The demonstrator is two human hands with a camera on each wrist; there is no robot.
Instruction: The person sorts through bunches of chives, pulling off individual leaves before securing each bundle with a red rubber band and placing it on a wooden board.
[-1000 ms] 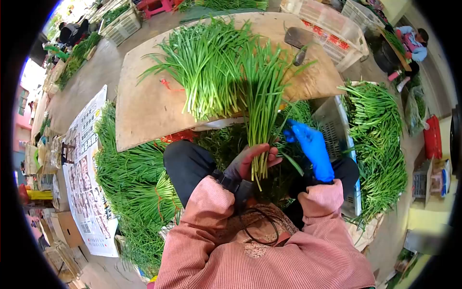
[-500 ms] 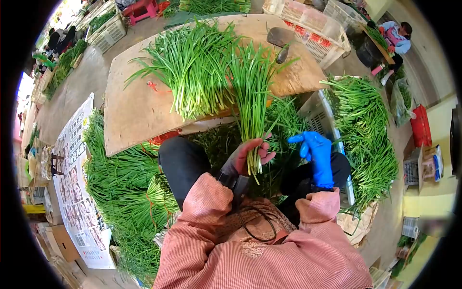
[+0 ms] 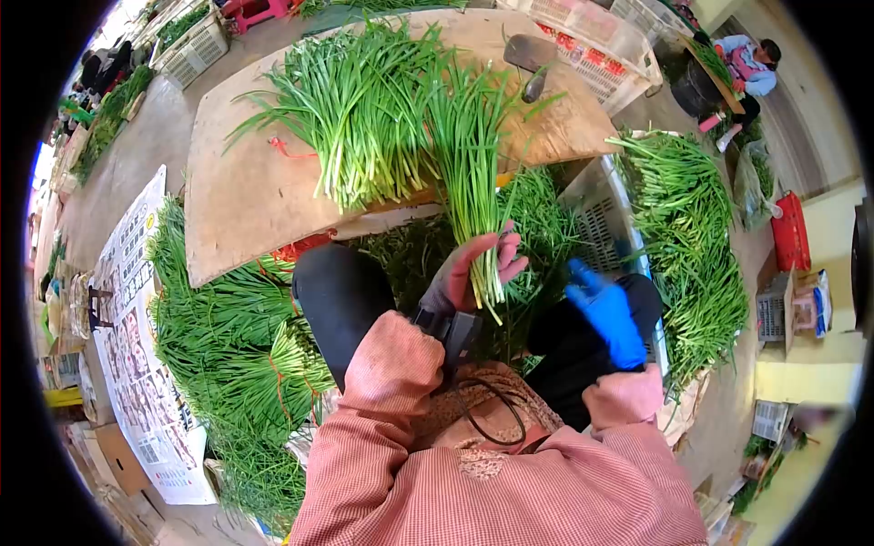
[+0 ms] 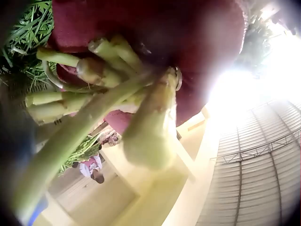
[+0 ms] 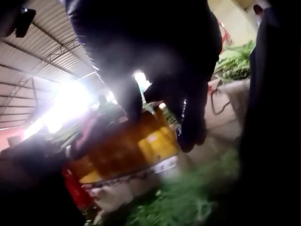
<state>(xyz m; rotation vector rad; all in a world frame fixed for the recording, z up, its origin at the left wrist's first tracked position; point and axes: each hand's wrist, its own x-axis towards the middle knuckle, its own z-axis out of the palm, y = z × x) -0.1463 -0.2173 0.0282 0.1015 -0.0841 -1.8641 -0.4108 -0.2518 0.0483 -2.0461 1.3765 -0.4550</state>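
Note:
My left hand [image 3: 469, 273], in a dark red glove, holds a bunch of garlic chives [image 3: 475, 182] near the stem ends. The leaves fan away over the near edge of a wooden board [image 3: 241, 200]. Up close in the left wrist view, pale cut stem ends [image 4: 150, 136] stick out from the glove. My right hand [image 3: 603, 309], in a blue glove and blurred, is over the right knee, apart from the bunch, its fingers loosely extended. A larger pile of chives [image 3: 364, 118] lies on the board, left of the held bunch.
A metal blade [image 3: 530, 53] with a dark handle lies at the board's far right. Heaped chives [image 3: 683, 264] and a plastic crate [image 3: 596, 223] stand to my right. More greens, with a tied bundle [image 3: 296, 364], lie to my left. A person [image 3: 748, 68] sits at far right.
My right hand has moved away from the held bunch, toward the right knee and down. The left hand keeps its hold on the chives, while its fingers have spread a little.

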